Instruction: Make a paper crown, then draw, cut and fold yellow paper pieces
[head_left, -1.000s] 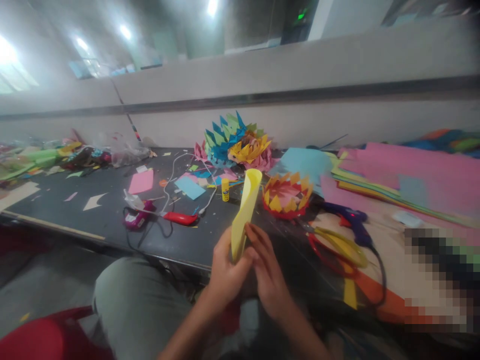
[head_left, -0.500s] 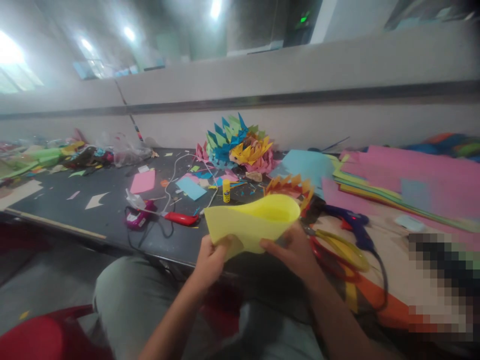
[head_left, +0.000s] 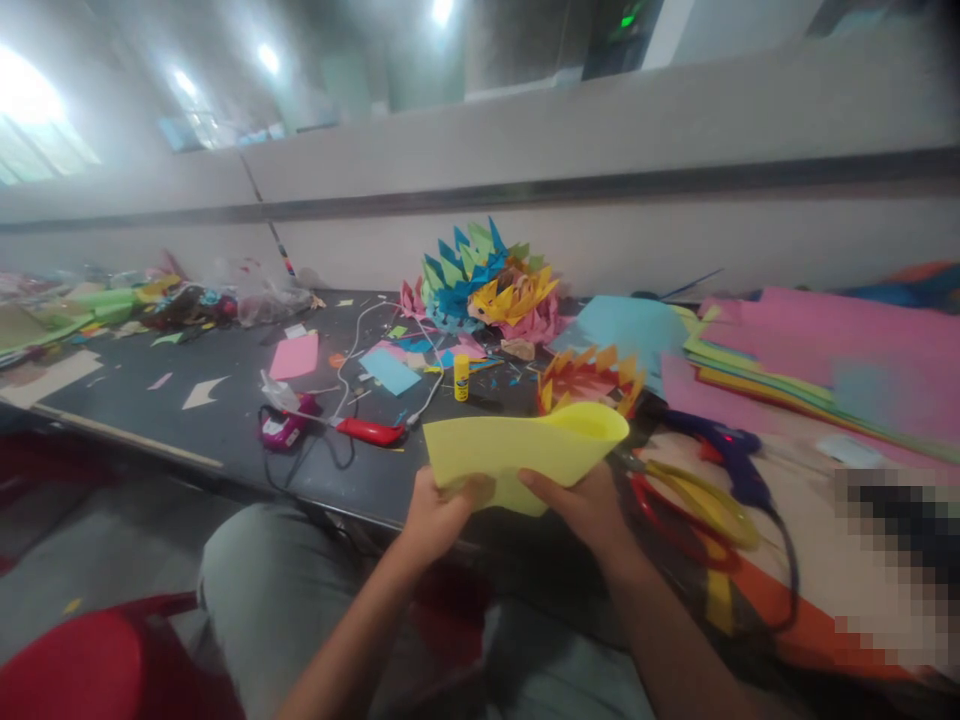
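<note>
A sheet of yellow paper (head_left: 495, 455) is held up over the table's front edge, its right end curled round into a loop. My left hand (head_left: 446, 505) grips its lower left part, thumb on the near face. Lower right, my right hand (head_left: 585, 500) pinches it, thumb in front and the other fingers hidden behind. Just beyond the paper stands a yellow glue stick (head_left: 461, 379). Behind the curled end lies an orange and red zigzag-edged paper ring (head_left: 589, 382).
Scissors with red and yellow handles (head_left: 690, 510) and a dark blue glue gun (head_left: 724, 445) lie to the right, before stacked coloured paper (head_left: 810, 340). On the left are a red-handled tool (head_left: 371, 431) and a purple device (head_left: 285, 425). A spiky paper model (head_left: 487, 280) stands behind.
The yellow paper's curled end has flattened and narrowed, its opening less visible. Both hands keep their hold. The whole view has shifted slightly, with things appearing farther right.
</note>
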